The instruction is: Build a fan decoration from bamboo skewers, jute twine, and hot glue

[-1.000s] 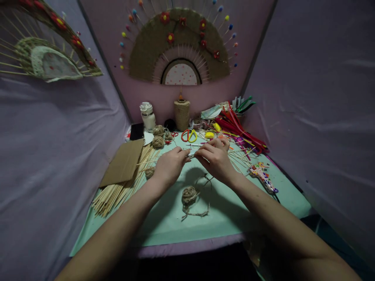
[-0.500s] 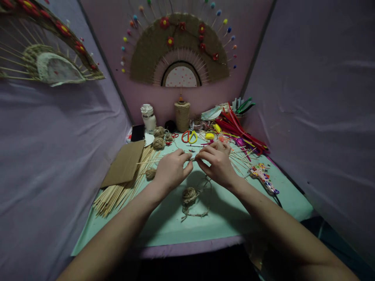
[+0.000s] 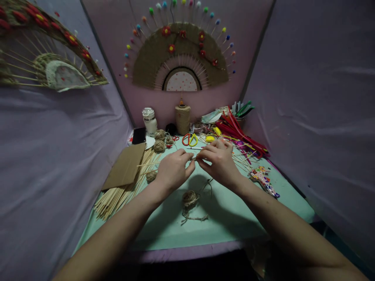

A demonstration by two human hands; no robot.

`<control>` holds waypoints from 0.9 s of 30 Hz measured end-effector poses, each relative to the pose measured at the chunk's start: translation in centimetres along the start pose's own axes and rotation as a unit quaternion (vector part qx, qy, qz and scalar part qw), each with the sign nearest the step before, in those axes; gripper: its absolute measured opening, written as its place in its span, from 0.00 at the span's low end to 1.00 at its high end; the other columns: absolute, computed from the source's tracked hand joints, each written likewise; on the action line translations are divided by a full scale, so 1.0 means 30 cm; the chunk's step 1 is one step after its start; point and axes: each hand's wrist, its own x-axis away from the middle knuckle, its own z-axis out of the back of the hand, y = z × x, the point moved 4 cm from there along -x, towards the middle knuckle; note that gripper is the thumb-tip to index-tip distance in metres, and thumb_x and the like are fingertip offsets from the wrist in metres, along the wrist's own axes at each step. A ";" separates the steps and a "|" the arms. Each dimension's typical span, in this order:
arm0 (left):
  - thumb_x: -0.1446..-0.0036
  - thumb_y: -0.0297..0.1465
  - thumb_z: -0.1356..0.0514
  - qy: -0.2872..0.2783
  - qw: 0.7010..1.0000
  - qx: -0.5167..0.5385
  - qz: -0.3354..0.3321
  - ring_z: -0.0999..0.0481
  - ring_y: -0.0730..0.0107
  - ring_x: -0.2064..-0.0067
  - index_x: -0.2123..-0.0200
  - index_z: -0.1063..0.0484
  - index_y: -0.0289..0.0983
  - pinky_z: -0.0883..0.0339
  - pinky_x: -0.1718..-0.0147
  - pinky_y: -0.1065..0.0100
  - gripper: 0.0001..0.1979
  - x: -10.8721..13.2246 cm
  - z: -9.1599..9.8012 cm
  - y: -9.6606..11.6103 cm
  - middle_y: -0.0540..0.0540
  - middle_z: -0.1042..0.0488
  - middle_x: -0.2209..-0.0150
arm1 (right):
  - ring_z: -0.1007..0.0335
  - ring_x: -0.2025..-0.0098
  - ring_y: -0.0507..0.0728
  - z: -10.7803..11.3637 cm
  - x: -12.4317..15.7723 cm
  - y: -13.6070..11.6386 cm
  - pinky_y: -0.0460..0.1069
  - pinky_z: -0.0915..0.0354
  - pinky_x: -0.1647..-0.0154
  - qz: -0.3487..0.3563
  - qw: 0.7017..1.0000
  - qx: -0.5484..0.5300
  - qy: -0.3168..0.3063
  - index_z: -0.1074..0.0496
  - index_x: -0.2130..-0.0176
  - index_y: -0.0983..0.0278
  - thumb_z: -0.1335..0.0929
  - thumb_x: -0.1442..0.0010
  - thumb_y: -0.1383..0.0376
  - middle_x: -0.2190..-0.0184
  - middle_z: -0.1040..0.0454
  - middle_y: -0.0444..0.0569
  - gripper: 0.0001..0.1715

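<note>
Through the head camera I have the small thin piece (image 3: pixel 193 158) between the two hands, raised just over the green table (image 3: pixel 234 220), beyond the loose ball of twine (image 3: pixel 190 198). The right hand (image 3: pixel 219 163) is nearly closed, thumb and forefinger apparently pinching it. The left hand (image 3: pixel 172 168) has its forefinger tip at the piece and its thumb parted below; I cannot tell whether it grips too. The fingers hide most of the piece, so I cannot make out what it is. I judge it very light and easily bent or dropped, so I'd take it by its ends, with fingertips and little squeeze. The ball of twine should be light, soft and rough, not slippery, best held round its wound middle. Against the picture a second ago, the left thumb has dropped away from the forefinger, less of the piece shows, and the view has tipped up, so the wall fan (image 3: pixel 181 41) sits lower.
</note>
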 end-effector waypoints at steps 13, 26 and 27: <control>0.43 0.30 0.43 0.013 0.994 0.113 -0.005 0.28 0.67 0.67 0.65 0.20 0.37 0.39 0.67 0.67 0.11 -0.049 0.078 0.008 0.47 0.23 0.69 | 0.40 0.58 0.59 0.098 -0.126 -0.057 0.57 0.58 0.56 0.024 0.990 0.076 -0.117 0.23 0.72 0.61 0.31 0.42 0.68 0.70 0.21 0.46 0.08; 0.46 0.30 0.43 -0.007 0.985 0.165 0.049 0.25 0.65 0.63 0.62 0.20 0.37 0.35 0.63 0.66 0.13 -0.052 0.092 -0.004 0.46 0.20 0.64 | 0.38 0.58 0.58 0.118 -0.103 -0.027 0.55 0.56 0.57 0.031 0.991 0.051 -0.116 0.26 0.66 0.61 0.32 0.40 0.68 0.65 0.21 0.46 0.04; 0.46 0.30 0.43 -0.007 0.985 0.164 0.051 0.24 0.64 0.62 0.61 0.20 0.37 0.34 0.62 0.66 0.13 -0.051 0.093 -0.006 0.45 0.19 0.63 | 0.38 0.58 0.58 0.122 -0.099 -0.017 0.54 0.56 0.57 0.022 0.993 0.044 -0.112 0.27 0.65 0.61 0.32 0.41 0.69 0.64 0.21 0.46 0.03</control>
